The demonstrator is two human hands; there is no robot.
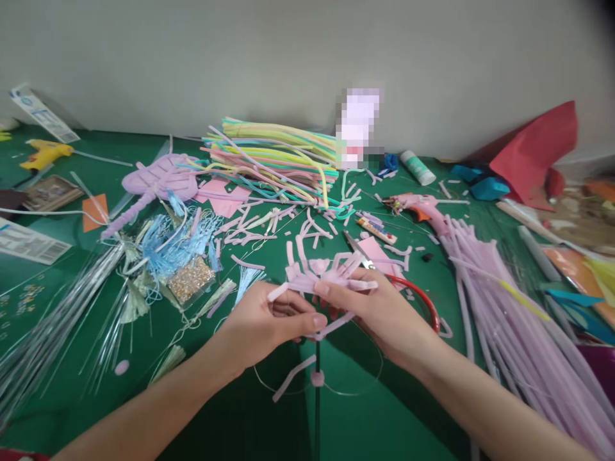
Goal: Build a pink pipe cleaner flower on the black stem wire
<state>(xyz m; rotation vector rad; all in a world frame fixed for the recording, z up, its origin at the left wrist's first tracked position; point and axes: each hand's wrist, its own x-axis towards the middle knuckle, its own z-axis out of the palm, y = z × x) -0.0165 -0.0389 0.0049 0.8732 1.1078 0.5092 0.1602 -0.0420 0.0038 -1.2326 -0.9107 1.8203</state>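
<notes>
Between my two hands is a lilac pipe-cleaner shape (300,278) with many short bent arms, held above the table's middle. My left hand (269,314) has its thumb and fingers closed on the lower left of it. On the right side, my right hand (369,304) pinches it with the thumb on top. Parts of the fingers are hidden under the shape. Just beyond my right hand lie scissors (358,248) with a red handle, partly covered by it. Below the hands, a bent lilac piece (294,378) and a small lilac pompom (318,378) lie near a thin clear wire loop.
A bundle of coloured pipe cleaners (273,153) lies at the back. Lilac pipe cleaners (519,333) fill the right, near a pink glue gun (423,208). Leftward are blue tassels (175,240), a bag of gold beads (191,280) and a yellow glue gun (45,155).
</notes>
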